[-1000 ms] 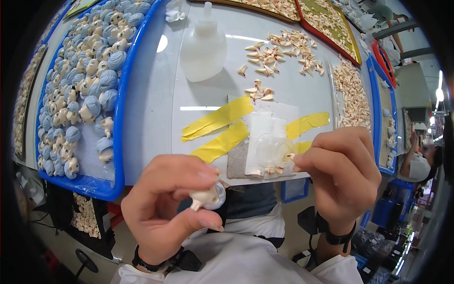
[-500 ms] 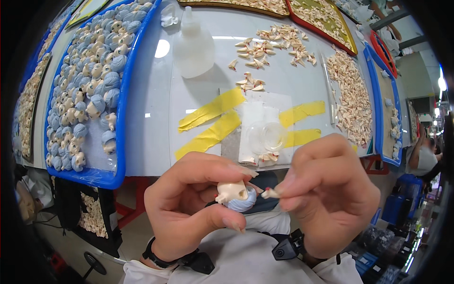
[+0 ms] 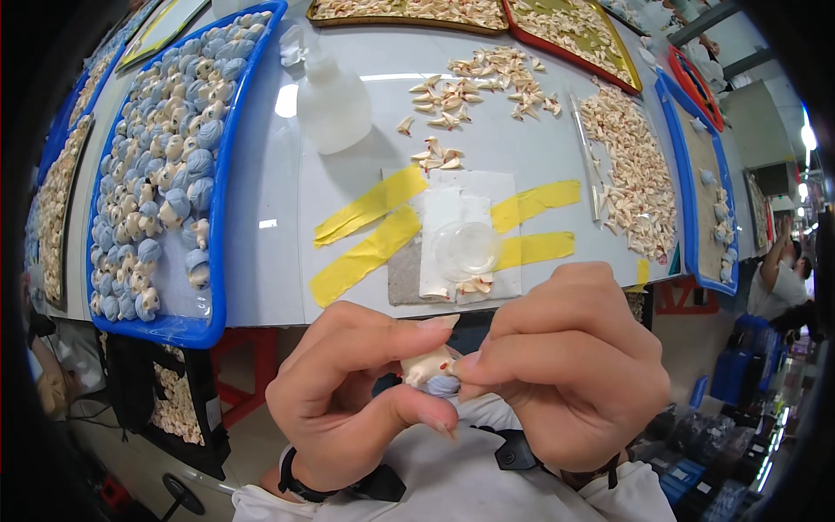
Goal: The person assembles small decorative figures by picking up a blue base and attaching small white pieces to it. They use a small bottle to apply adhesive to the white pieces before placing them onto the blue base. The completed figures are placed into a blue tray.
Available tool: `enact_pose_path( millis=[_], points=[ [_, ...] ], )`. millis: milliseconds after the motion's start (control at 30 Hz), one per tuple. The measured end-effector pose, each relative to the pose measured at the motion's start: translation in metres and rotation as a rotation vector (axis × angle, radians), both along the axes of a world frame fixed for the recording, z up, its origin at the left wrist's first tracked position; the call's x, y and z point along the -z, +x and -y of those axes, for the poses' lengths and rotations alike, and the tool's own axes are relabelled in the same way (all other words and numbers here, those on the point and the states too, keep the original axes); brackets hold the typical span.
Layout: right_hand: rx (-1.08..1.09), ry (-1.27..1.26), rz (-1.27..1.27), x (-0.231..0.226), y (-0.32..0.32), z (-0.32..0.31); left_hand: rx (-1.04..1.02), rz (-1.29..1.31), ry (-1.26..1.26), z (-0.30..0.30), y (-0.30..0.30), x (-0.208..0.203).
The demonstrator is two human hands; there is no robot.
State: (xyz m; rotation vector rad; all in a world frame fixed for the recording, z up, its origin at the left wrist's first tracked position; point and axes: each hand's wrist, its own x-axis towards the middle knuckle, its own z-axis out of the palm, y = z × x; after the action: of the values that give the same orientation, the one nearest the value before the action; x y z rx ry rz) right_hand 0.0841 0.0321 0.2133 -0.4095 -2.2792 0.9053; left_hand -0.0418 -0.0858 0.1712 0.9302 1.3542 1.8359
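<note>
Between the thumb and fingers of my left hand (image 3: pixel 335 383) is a small doll head (image 3: pixel 424 366), cream-coloured with ridged blue hair. My right hand (image 3: pixel 570 365) is closed in a pinch against the head's right side. Its fingertips press a tiny cream doll part with a red tip (image 3: pixel 445 366) there; most of that part is hidden, so how far it sits in the head cannot be seen. Beyond both hands, a clear round dish (image 3: pixel 468 250) stands on white paper, with a few similar cream parts (image 3: pixel 476 284) beside it.
Yellow tape (image 3: pixel 370 209) holds sheets to the table. A translucent squeeze bottle (image 3: pixel 333 109) stands behind. Blue-haired heads fill a blue tray (image 3: pixel 221 209) at left. Loose cream parts lie in piles (image 3: pixel 631 165) at right and in trays (image 3: pixel 570 71) at the back.
My right hand has moved left, bringing the small red-tipped part from beside the doll head up against it. The left hand still holds the head, now turned slightly. The whole view has shifted a little.
</note>
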Motion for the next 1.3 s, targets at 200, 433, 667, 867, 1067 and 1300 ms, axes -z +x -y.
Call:
enact_pose_path(
  millis=[200,433,667,867,1067,1300],
  points=[
    [-0.067,-0.317,-0.058,0.006,0.017,-0.002,-0.027,-0.292,0.087,-0.006,-0.001,-0.001],
    [-0.115,-0.730,0.162,-0.003,0.019,-0.002,-0.060,-0.845,0.080,-0.018,0.010,0.001],
    [0.734,-0.213,0.310,-0.006,0.157,-0.165,-0.301,-1.048,-0.161,0.019,-0.043,-0.005],
    [0.945,0.173,0.860,0.009,0.251,-0.220,-0.502,-1.167,-0.433,0.047,-0.109,-0.019],
    [1.093,0.209,0.765,-0.007,0.205,-0.186,-0.382,-1.142,-0.954,0.085,-0.168,-0.014],
    [0.566,0.382,0.516,-0.006,0.112,-0.159,-0.440,-1.321,-0.967,0.074,-0.191,0.001]
  ],
)
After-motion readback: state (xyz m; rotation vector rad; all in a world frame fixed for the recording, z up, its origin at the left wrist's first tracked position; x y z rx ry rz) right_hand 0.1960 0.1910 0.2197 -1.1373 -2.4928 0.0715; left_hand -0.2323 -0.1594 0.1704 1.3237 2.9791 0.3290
